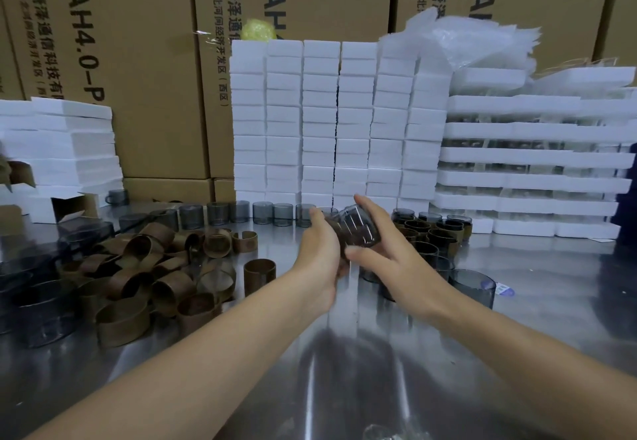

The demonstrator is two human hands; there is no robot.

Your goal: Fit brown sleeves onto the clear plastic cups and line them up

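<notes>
Both hands clamp one tilted clear cup [358, 224] above the surface [310, 353] — left hand [320, 257] fingers curled round its sleeved base, right hand [386, 253] fingers wrapped over its side.

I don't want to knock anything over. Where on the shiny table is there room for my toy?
Bare metal table lies nearest you, along the front, and on the right between the lone grey cup and the white foam trays. Crowded: brown sleeves on the left, the cup row at the back, sleeved cups back right.
</notes>
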